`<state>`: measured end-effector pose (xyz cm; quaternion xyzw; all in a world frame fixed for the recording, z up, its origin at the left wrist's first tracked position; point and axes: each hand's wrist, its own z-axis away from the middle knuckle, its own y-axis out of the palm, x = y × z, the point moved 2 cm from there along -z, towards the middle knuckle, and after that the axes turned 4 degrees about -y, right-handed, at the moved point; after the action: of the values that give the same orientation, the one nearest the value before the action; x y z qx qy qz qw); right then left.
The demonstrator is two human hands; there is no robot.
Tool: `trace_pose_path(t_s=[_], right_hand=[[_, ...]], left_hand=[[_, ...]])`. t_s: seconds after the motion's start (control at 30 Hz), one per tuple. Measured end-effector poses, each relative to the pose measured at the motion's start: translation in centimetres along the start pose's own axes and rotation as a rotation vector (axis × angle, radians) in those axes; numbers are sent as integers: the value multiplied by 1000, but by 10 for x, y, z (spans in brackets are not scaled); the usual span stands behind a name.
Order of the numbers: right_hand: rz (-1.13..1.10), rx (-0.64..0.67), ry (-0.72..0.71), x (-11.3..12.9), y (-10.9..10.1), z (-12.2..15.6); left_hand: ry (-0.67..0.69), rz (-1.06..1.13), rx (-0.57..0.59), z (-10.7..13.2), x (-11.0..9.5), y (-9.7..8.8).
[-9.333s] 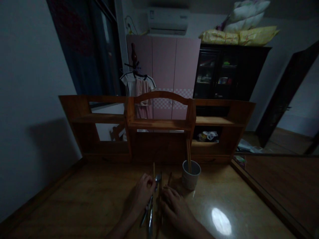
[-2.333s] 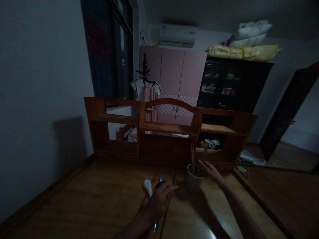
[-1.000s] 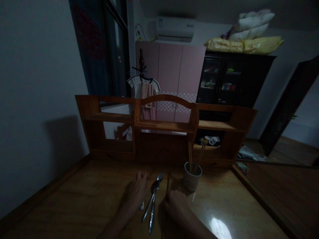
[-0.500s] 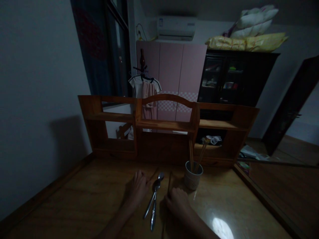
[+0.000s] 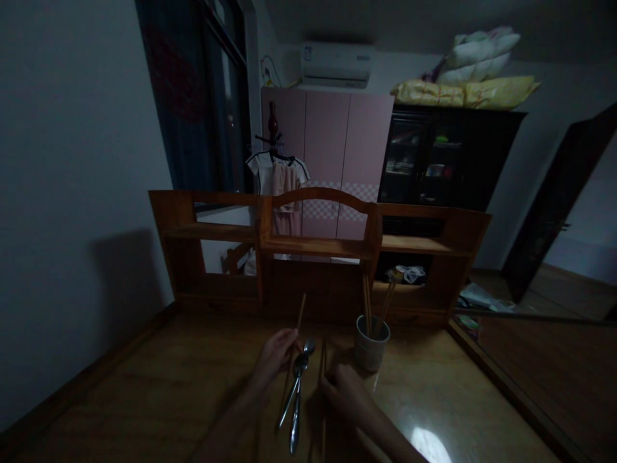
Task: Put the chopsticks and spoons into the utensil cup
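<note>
My left hand (image 5: 276,355) pinches a wooden chopstick (image 5: 301,312), whose upper end tilts up and slightly right. Fingers curled, my right hand (image 5: 348,391) grips a long thin stick, apparently another chopstick (image 5: 324,355), pointing away from me; whether there is more than one is hard to see in the dim light. Between the hands, two metal spoons lie on the wooden desk with their bowls close together: one spoon (image 5: 295,426) and a second spoon (image 5: 287,406). Just beyond my right hand stands a light cup (image 5: 370,354) with several chopsticks (image 5: 384,310) upright in it.
A wooden shelf unit (image 5: 318,244) rises along the back of the desk (image 5: 202,373). A wall (image 5: 77,270) borders the left side. Light glares off the desktop at lower right. Farther back are a pink wardrobe (image 5: 325,135), a dark cabinet (image 5: 436,161) and hanging clothes (image 5: 284,177).
My left hand has turned and lifted its chopstick, which now points more upright. The right hand stays in about the same place, its stick slightly shifted. The view has tipped up a little.
</note>
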<state>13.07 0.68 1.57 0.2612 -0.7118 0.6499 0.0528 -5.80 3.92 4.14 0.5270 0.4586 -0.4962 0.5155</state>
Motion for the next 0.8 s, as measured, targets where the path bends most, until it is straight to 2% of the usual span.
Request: trace_pose_path(t_s=[0.1,0.2,0.3,0.4,0.5,0.63,0.8], right_hand=[[-80,-15,-84,2,-21,5],[-262,-117,-215,2,-44,11],[-447,-225,-274,-4,-56,17],[-568,-260,-291,-9,-55,20],[-653,-223,-325,-7,-48,24],[-655,-187,-359,1,-41,29],[-617,-172,-438,9,-36,33]], left_hand=[[-139,238,102,4,5,7],[-112,353,153,6,13,17],[-26,364,118,11,14,27],[84,248,80,19,6,31],[182,70,7,29,-2,32],[252,-48,-113,37,-3,32],[322,-162,-94,39,4,33]])
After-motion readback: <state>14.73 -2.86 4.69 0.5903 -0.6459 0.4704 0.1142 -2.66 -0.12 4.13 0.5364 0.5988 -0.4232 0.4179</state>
